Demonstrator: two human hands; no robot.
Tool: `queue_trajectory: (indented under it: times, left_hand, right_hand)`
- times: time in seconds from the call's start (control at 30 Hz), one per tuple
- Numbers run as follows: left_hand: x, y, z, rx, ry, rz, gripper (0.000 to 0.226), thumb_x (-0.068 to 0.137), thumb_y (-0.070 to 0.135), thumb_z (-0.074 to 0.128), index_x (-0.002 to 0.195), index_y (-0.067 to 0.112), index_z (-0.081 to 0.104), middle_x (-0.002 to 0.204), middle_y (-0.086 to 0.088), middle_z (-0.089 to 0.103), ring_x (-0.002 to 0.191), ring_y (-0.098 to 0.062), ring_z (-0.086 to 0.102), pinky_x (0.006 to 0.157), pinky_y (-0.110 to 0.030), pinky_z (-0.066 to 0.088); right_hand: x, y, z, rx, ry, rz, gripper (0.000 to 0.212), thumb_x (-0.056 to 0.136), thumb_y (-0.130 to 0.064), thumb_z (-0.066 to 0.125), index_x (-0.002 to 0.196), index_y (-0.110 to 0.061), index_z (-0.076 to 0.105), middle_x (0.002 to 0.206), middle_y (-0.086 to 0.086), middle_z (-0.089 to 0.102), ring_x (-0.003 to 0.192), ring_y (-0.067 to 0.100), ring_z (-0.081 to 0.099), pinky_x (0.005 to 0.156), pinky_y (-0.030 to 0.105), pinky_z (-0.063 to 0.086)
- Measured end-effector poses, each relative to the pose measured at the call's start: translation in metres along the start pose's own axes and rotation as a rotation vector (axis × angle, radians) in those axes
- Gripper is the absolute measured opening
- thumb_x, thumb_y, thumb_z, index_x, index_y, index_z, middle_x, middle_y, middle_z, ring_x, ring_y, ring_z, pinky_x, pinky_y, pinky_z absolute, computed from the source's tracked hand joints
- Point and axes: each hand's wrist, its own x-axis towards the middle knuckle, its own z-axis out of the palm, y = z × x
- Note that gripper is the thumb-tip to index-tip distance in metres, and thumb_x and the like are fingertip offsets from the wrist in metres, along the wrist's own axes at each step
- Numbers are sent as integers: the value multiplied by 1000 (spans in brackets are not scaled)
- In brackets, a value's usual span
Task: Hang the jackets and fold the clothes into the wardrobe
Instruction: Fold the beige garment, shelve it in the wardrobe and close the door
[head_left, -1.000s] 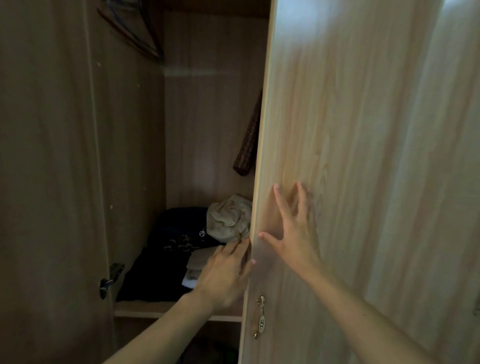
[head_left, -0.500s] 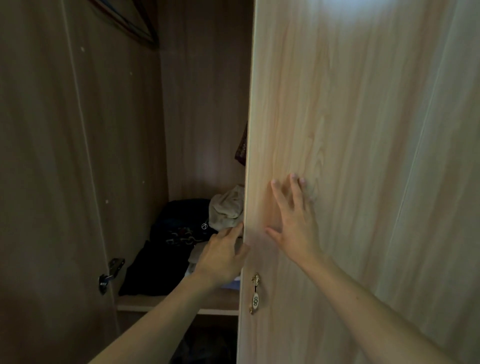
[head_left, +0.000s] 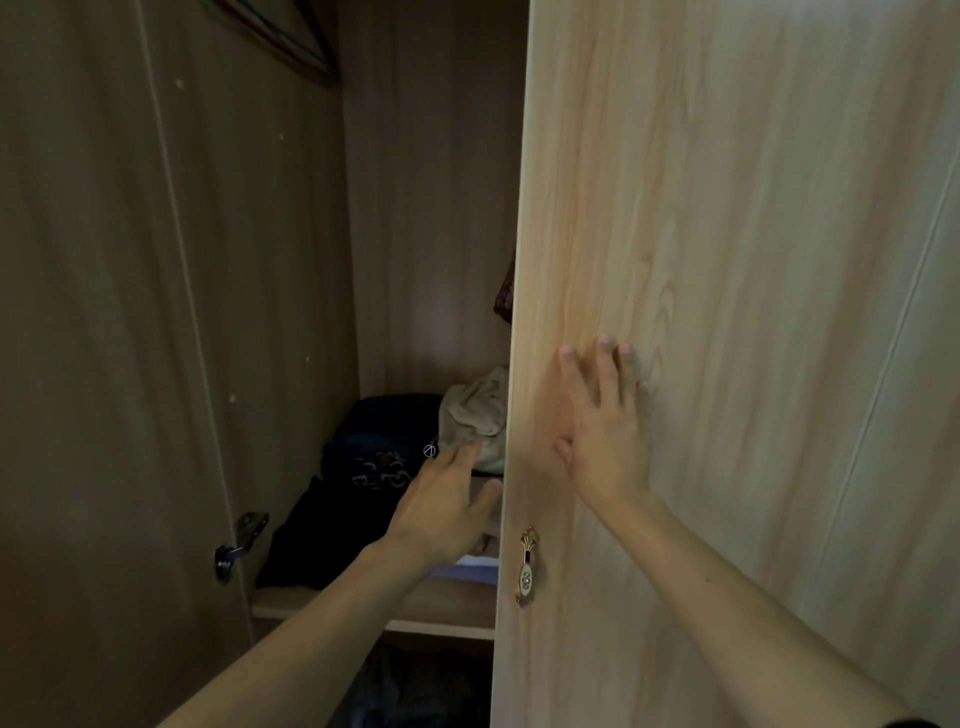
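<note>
The right hand (head_left: 605, 431) lies flat on the pale wooden wardrobe door (head_left: 727, 260), fingers (head_left: 602, 364) spread and palm pressed to the panel, a little above the door's ornate brass handle (head_left: 526, 566) and close to the door's free edge. It grips nothing.

The left hand (head_left: 441, 512) reaches past that same edge into the wardrobe's dark interior, fingers open and slightly apart, hovering over the clothes on the shelf (head_left: 405, 613). Whether it touches the cloth beneath is hard to tell in the gloom; it holds nothing that I can see.

On the shelf, just inside the door's edge, sits a crumpled beige garment (head_left: 475, 410), partly hidden by the door. Left of it, farther from the door, is a dark folded garment with a pale printed pattern (head_left: 379, 457), and in front of that a black garment (head_left: 311, 540) reaching the shelf's front lip. A strip of white cloth (head_left: 470, 567) shows under the left wrist, hard against the door edge.

High up, far from the door, clothes hangers (head_left: 291, 41) hang against the wardrobe's left side wall. Lower on that wall, level with the shelf, is a metal hinge (head_left: 239, 543). A brown patterned piece of fabric (head_left: 505, 293) peeks out beside the door's edge, above the beige garment.
</note>
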Motion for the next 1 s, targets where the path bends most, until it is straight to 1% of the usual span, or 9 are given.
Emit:
queue_trajectory:
  times: [0.13, 0.27, 0.33, 0.47, 0.53, 0.63, 0.83, 0.93, 1.0]
  left_hand:
    - [-6, -1, 3, -4, -22, -19, 64, 101, 47, 44, 156, 22, 23, 159, -2, 29, 145, -23, 27, 116, -37, 30]
    - [-20, -2, -7, -14, -8, -6, 63, 100, 46, 46, 155, 22, 23, 157, -2, 32, 143, -22, 30, 116, -39, 31]
    - [-27, -2, -17, -42, 23, 14, 63, 100, 46, 47, 154, 25, 24, 154, -2, 36, 140, -22, 33, 113, -40, 34]
    - [-48, 1, -35, -25, 59, 36, 64, 101, 45, 46, 156, 23, 21, 158, -2, 31, 144, -23, 29, 115, -38, 31]
    - [-59, -1, -43, -22, 77, 49, 64, 101, 44, 46, 156, 24, 20, 158, -1, 30, 145, -22, 28, 116, -37, 31]
    - [-73, -13, -50, -5, 86, 64, 64, 101, 44, 45, 156, 24, 19, 158, -1, 31, 144, -22, 29, 115, -37, 32]
    - [-100, -33, -45, -67, 57, 65, 65, 100, 46, 45, 156, 27, 19, 157, 1, 32, 143, -22, 30, 113, -38, 35]
    - [-117, -29, -37, -79, 32, 63, 64, 100, 47, 46, 156, 26, 21, 157, 1, 33, 143, -21, 30, 114, -38, 34]
    - [-129, -22, -35, -73, 18, 59, 64, 100, 48, 46, 155, 27, 23, 157, 1, 33, 143, -21, 31, 113, -38, 35]
  right_hand:
    - [0, 1, -1, -33, -33, -8, 116, 69, -26, 86, 157, -26, 10, 164, 15, 3, 150, 39, 1, 115, 58, 20]
    - [-6, 8, -13, 1, -93, -39, 114, 67, -28, 87, 155, -26, 15, 163, 12, 5, 151, 35, 3, 116, 55, 29]
    - [-12, 9, -21, 48, -125, -55, 107, 68, -29, 87, 152, -26, 20, 162, 9, 6, 150, 32, 7, 115, 52, 32]
    - [-30, 2, -32, 230, -78, -1, 96, 80, -27, 78, 152, -22, 16, 161, 11, 11, 147, 31, 21, 115, 47, 33]
    - [-38, -3, -39, 269, -50, -5, 88, 85, -29, 73, 154, -17, 19, 162, 12, 14, 147, 31, 20, 117, 46, 29]
    - [-53, -14, -53, 313, -53, -27, 82, 87, -31, 70, 153, -16, 24, 161, 11, 18, 147, 29, 20, 117, 45, 27]
    - [-89, -40, -81, 350, -133, 66, 80, 89, -35, 68, 153, -21, 22, 161, 6, 17, 147, 24, 20, 117, 41, 27]
    - [-115, -42, -91, 357, -218, 117, 81, 89, -38, 67, 153, -24, 20, 161, 4, 15, 147, 23, 18, 118, 43, 29]
    - [-130, -38, -100, 368, -265, 107, 81, 89, -38, 67, 153, -24, 20, 161, 4, 15, 148, 23, 17, 118, 44, 28]
